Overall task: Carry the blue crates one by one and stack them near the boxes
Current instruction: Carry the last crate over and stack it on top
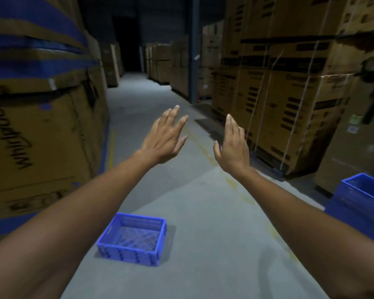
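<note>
Both my left hand [163,140] and right hand [232,145] are spread and hold nothing, raised well above the crate [133,241], which sits empty on the floor [203,234] below them. I judge it light and stiff plastic, so I would grip its two short walls at the rim; more crates [363,197] stand to its right, beside the boxes [289,108].

Left hand [164,140], right hand [232,145] — empty, blue crate [132,241] below
</note>
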